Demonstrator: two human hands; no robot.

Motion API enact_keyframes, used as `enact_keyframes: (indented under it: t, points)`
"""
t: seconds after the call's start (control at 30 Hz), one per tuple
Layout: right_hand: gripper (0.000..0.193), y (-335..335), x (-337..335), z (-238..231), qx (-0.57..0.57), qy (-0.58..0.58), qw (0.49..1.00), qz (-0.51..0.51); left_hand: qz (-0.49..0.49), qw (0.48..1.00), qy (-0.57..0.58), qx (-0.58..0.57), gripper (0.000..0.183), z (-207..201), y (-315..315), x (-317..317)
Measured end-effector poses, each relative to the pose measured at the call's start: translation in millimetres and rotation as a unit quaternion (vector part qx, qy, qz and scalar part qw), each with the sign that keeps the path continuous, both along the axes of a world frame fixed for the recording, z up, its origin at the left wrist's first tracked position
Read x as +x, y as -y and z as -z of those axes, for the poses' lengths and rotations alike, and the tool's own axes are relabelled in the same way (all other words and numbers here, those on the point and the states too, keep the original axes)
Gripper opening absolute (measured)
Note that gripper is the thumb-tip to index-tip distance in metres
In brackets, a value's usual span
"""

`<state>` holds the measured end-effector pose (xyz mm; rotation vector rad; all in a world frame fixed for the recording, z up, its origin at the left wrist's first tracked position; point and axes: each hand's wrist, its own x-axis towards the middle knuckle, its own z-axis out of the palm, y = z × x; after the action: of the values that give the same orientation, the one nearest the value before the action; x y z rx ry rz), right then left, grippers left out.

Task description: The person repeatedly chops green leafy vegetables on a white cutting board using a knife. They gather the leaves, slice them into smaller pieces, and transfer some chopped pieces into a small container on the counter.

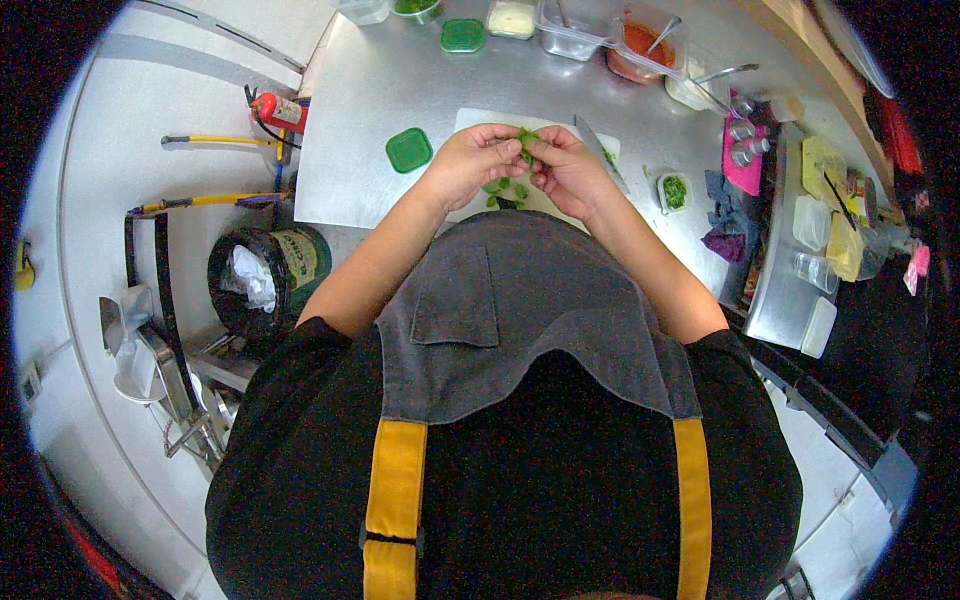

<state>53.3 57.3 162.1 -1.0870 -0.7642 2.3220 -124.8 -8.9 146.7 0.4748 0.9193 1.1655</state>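
Observation:
My left hand [478,163] and my right hand [568,168] meet above a white cutting board [478,117]. Both pinch a small bunch of green herb leaves [527,140] between thumbs and fingertips. Several loose herb leaves [510,190] lie on the board just below my hands, partly hidden by my apron. A knife [596,148] rests on the board's right side, close to my right hand, with bits of green beside its blade. Farther right stands a small clear container [675,192] of chopped greens. A green square lid [409,150] lies left of the board.
Along the back of the steel table [345,130] are a second green lid [462,36], a tub of red sauce [640,52] and other clear tubs. Metal-topped shakers [742,152] sit on a pink tray at right. A black bin [240,280] stands on the floor at left.

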Motion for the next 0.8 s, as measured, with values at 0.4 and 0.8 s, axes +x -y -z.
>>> enact_keyframes:
  t: [0.4,0.8]
  points:
    - [0.019,5.4,0.2,-0.9,0.086,0.012,0.996,0.004,0.007,1.0,0.001,-0.015,0.021,3.9,-2.2,0.8]
    - [0.01,1.6,9.1,4.9,0.033,-0.072,0.997,-0.016,0.007,1.0,-0.011,-0.01,0.018,7.5,-1.7,0.0]
